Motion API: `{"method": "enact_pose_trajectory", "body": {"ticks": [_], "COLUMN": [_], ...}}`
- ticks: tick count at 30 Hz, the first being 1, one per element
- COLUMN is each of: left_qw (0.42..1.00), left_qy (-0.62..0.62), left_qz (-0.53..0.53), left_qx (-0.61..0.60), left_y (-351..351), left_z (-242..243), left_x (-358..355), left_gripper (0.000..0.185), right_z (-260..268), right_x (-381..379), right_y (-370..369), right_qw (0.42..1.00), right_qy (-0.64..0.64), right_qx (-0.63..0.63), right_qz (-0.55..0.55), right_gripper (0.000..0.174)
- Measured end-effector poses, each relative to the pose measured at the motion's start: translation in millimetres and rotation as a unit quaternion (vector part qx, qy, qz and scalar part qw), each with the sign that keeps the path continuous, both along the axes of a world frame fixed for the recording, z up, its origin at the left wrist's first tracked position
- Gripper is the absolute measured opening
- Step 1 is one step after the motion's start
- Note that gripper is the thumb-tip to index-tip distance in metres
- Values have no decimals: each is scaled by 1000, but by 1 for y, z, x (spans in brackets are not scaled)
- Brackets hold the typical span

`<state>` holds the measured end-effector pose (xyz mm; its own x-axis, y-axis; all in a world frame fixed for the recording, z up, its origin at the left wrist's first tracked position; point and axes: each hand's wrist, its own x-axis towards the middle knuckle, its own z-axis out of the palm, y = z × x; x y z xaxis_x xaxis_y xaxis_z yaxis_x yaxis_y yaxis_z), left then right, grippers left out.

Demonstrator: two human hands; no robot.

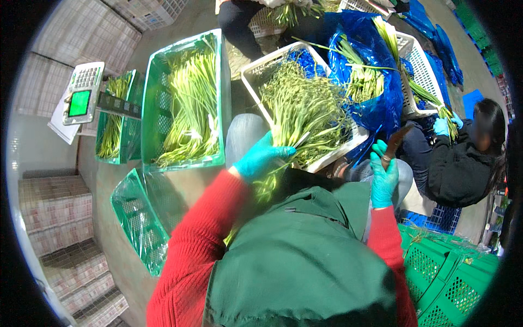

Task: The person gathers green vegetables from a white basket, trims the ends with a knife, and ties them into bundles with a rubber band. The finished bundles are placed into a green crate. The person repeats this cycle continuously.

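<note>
My left hand (261, 158), in a teal glove, grips a bunch of long green stems (292, 118), likely chives or a similar leafy vegetable. The stems fan out away from me, and some loose greens hang below the fist. They overlap a white plastic basket (343, 151) that holds a heap of thin, tangled greens and blue plastic. On the right, my right hand (384, 182), gloved alike, holds a knife (395, 144) with a brownish blade pointing up and away. The knife is apart from the bunch. Its handle is mostly hidden in my fingers.
A green crate (222, 102) of tied green bundles stands left of the basket, near a scale display (80, 104). Blue plastic bagging (386, 112) with greens lies beyond my right hand. A co-worker (461, 163) sits at right holding greens. Green crates (429, 261) stand lower right.
</note>
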<state>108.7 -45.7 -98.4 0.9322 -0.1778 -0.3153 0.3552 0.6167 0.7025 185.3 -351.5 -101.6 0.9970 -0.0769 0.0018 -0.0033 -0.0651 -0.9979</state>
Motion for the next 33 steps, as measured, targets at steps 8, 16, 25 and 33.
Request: {"method": "enact_pose_trajectory", "body": {"ticks": [8,16,25,33], "left_qw": [999,992,978,997], "left_qy": [-1,47,-25,-28], "left_qz": [15,107,111,55], "left_qx": [-34,-48,-174,-39], "left_y": [2,2,5,-5], "left_z": [-5,-10,-15,16], "left_x": [-26,-37,-40,-14], "left_gripper": [73,72,66,53], "right_z": [10,-35,-59,-29], "right_x": [-12,-4,-14,-16], "right_y": [124,134,119,121], "right_qw": [926,913,914,910], "right_qy": [167,301,332,268], "right_qx": [-154,18,128,131], "right_qz": [301,275,193,288], "right_gripper": [41,12,9,15]}}
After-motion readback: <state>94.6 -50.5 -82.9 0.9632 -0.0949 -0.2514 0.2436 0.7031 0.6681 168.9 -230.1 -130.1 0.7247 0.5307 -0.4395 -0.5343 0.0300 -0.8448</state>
